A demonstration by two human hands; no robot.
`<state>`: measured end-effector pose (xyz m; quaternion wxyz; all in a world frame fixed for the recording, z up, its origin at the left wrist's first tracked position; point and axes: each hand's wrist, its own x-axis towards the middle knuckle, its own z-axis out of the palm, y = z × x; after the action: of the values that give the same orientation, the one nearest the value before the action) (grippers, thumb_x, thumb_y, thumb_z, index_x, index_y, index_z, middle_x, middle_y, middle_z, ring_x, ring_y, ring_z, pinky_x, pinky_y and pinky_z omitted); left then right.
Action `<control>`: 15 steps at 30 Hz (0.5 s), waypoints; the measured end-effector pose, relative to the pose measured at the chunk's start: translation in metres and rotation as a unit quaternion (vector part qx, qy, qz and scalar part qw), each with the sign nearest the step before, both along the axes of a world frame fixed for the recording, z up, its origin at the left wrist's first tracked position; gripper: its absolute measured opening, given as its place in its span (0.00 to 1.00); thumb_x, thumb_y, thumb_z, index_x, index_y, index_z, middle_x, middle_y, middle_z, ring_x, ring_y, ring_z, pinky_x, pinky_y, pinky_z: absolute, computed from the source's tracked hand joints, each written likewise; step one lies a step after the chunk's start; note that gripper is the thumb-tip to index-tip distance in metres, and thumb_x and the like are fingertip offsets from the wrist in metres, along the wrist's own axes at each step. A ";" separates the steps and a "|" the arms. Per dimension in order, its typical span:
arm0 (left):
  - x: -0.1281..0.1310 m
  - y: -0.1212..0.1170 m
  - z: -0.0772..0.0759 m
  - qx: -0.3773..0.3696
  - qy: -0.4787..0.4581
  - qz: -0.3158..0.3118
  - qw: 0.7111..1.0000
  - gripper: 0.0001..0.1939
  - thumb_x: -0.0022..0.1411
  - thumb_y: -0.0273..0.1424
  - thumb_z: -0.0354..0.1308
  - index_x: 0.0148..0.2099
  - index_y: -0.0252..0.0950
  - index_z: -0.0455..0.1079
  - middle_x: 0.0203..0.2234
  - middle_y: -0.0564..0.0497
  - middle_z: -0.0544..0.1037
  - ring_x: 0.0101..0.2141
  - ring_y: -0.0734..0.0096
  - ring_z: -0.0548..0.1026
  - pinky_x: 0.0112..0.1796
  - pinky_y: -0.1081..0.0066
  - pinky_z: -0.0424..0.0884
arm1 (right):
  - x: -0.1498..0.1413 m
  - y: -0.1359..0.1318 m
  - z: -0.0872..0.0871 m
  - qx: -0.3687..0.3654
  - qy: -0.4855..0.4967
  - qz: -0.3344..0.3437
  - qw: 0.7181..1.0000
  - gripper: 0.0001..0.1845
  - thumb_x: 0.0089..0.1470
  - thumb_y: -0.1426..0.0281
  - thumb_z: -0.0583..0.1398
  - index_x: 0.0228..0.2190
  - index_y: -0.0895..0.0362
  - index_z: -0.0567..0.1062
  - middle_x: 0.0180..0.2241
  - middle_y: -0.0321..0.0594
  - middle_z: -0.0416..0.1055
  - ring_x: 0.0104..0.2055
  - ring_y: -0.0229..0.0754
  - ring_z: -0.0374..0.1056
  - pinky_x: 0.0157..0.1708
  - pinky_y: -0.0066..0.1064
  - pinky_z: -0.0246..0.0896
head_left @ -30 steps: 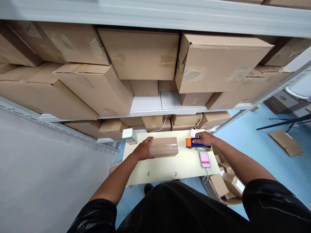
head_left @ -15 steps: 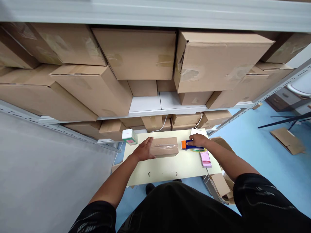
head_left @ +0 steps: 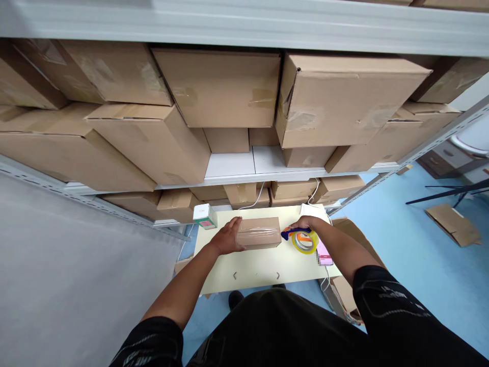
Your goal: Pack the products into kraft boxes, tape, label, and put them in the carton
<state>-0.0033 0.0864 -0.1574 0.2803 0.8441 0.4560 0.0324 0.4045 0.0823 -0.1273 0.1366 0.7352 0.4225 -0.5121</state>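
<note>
On the pale table [head_left: 240, 265] lies a small cardboard box [head_left: 259, 232] with a strip of clear tape along its top. My left hand [head_left: 228, 236] grips the left end of this box, thumb at the front and fingers behind. Just beyond its right end, my right hand [head_left: 304, 223] is closed around a tape dispenser [head_left: 299, 232], blue and orange with a yellow-rimmed roll of tape [head_left: 305, 241]. The dispenser's tip is close to the box's right edge; whether it touches, I cannot tell.
A white and green carton [head_left: 205, 216] stands at the table's back left. A phone with a pink screen [head_left: 324, 254] lies at the right. Shelves [head_left: 229, 165] of cardboard boxes rise behind. Open cartons [head_left: 346, 295] sit on the floor to the right, with flattened cardboard [head_left: 453, 224] farther off.
My right hand has turned the tape dispenser, so its tape roll now shows from the side, and has brought it slightly left, nearer the box. My left hand stays on the box.
</note>
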 end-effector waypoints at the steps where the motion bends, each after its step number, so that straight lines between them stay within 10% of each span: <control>1: 0.000 0.000 0.000 0.000 -0.002 -0.001 1.000 0.70 0.42 0.51 0.75 0.78 0.37 0.40 0.75 0.37 0.46 0.71 0.41 0.54 0.69 0.53 0.55 | 0.000 -0.002 -0.004 -0.005 -0.008 -0.009 1.000 0.25 0.45 0.47 0.71 0.27 0.57 0.80 0.28 0.44 0.80 0.31 0.49 0.75 0.31 0.35 0.69; 15: 0.001 -0.002 0.006 -0.012 -0.006 -0.001 1.000 0.71 0.42 0.52 0.75 0.79 0.40 0.39 0.76 0.40 0.45 0.71 0.43 0.54 0.68 0.55 0.57 | -0.046 -0.103 -0.074 0.252 -0.159 0.025 0.954 0.26 0.65 0.68 0.54 0.63 0.53 0.64 0.52 0.51 0.76 0.51 0.53 0.74 0.43 0.36 0.62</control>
<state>-0.0025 0.0843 -0.1514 0.2934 0.8409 0.4536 0.0321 0.3589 -0.0203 -0.2018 0.0253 0.8066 0.5291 -0.2622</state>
